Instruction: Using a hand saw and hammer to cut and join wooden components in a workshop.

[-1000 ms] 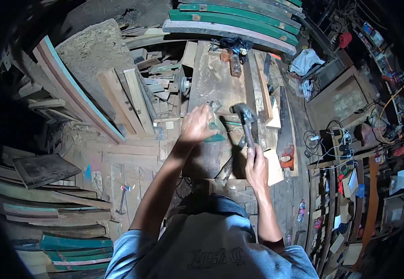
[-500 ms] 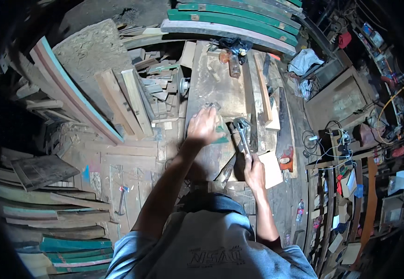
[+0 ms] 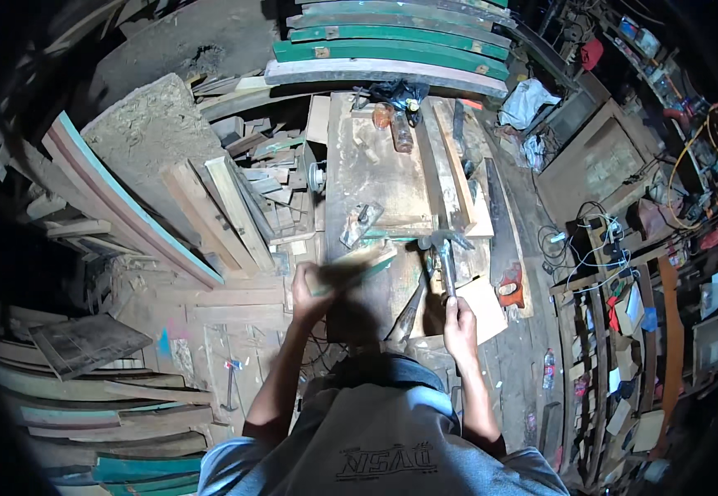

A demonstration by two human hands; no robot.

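My left hand [image 3: 308, 296], at the near left edge of the workbench [image 3: 380, 186], is closed round one end of a short wooden piece [image 3: 351, 269] with a green edge; motion blurs this piece. My right hand [image 3: 460, 326] grips the handle of a claw hammer [image 3: 448, 264], its head pointing away from me over the bench's right part. A small worn block [image 3: 361, 225] lies on the bench, beyond the held wood. Between my hands, a dark, tapered tool [image 3: 408, 312] rests near the front edge; its kind is hard to make out.
A handsaw with an orange handle [image 3: 509, 285] lies along the bench's right side, beside long wooden strips [image 3: 451, 157]. Jars [image 3: 403, 136] stand at the far end. Offcuts [image 3: 268, 182] are heaped to the left, green boards [image 3: 392, 51] stacked beyond. Cables [image 3: 594, 236] tangle at right.
My left hand has lifted the green-edged wood off the bench and drawn it back toward me and left. The small block is now uncovered. The hammer stays in my right hand.
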